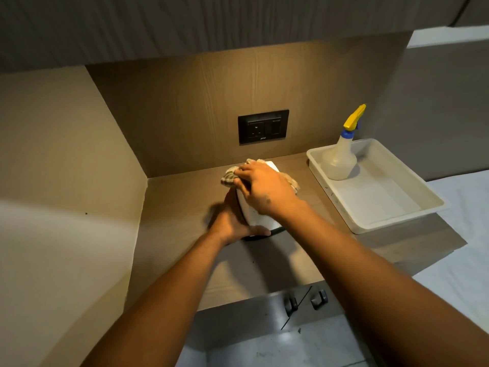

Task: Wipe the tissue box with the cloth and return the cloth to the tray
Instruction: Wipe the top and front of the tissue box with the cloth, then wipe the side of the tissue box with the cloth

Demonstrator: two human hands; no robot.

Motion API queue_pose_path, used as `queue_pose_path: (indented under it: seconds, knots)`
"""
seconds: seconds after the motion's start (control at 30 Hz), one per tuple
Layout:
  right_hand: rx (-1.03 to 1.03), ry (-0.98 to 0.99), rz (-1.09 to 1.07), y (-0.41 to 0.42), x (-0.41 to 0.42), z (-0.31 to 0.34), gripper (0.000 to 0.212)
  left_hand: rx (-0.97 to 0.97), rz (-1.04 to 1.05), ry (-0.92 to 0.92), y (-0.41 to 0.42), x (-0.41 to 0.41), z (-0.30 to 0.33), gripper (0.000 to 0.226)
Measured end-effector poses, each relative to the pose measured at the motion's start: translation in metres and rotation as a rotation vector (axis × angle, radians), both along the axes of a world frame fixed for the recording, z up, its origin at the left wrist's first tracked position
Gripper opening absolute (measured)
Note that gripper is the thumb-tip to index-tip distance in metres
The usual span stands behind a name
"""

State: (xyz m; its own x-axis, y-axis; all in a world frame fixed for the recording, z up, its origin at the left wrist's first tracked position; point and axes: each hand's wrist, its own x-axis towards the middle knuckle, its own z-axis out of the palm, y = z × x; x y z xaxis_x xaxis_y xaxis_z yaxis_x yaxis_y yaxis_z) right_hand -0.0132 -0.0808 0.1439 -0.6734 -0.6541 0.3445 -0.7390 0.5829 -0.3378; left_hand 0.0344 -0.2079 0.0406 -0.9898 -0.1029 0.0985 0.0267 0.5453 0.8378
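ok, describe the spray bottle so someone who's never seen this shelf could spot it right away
Start at the black wall socket in the wooden back panel and look right to the shallow white tray at the right end of the shelf. The spray bottle stands upright in the tray's far left corner. It is the only thing in the tray: translucent white body, blue collar, yellow trigger head.

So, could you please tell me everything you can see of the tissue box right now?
The tissue box is white and smooth, plastic by its look, with rounded edges and a dark base showing at its near bottom. It stands on the wooden counter below the wall socket, left of the tray and apart from it. The left hand steadies its left side; the right hand presses a beige cloth on its top, hiding much of it. No tissue is visible.
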Motion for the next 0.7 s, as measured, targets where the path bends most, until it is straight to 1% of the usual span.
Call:
queue_pose_path:
  seconds: [0.03, 0.1, 0.17, 0.2, 0.27, 0.33, 0.43, 0.5, 0.53, 0.63, 0.7]
  knots:
    - [0.000, 0.025, 0.023, 0.003, 0.008, -0.004, 0.032, -0.032, -0.020, 0.005, 0.002, 0.000, 0.002, 0.123]
    - [0.015, 0.047, 0.050, 0.011, 0.015, -0.012, 0.035, -0.075, -0.064, 0.022, 0.004, -0.002, 0.002, 0.110]
    - [0.008, 0.026, 0.038, 0.022, 0.011, -0.015, 0.037, -0.045, -0.041, 0.029, 0.003, -0.004, -0.001, 0.103]
    - [-0.005, 0.012, 0.008, 0.027, 0.008, -0.015, 0.037, -0.010, -0.015, 0.032, 0.002, -0.003, -0.003, 0.106]
    - [-0.042, -0.019, -0.097, 0.035, 0.002, -0.017, 0.038, 0.040, 0.019, 0.034, -0.001, 0.000, -0.005, 0.121]
    - [-0.096, -0.076, -0.198, 0.043, -0.002, -0.021, 0.039, 0.065, 0.011, 0.017, 0.001, 0.002, -0.007, 0.130]
    - [-0.190, -0.143, -0.200, 0.039, -0.003, -0.019, 0.035, 0.066, 0.011, 0.012, -0.002, 0.002, -0.008, 0.134]
    - [-0.347, -0.229, -0.197, 0.034, -0.003, -0.014, 0.029, 0.048, 0.007, -0.009, -0.006, 0.001, -0.005, 0.137]
    - [-0.463, -0.316, -0.229, 0.035, -0.003, -0.012, 0.027, 0.038, 0.001, -0.034, -0.008, 0.002, -0.002, 0.139]
    - [-0.966, -0.708, -0.411, 0.052, -0.002, -0.012, 0.027, -0.010, -0.002, -0.101, -0.009, 0.007, 0.019, 0.153]
    - [-1.239, -0.974, -0.500, 0.069, -0.005, -0.021, 0.033, -0.067, 0.034, -0.126, -0.006, 0.008, 0.041, 0.167]
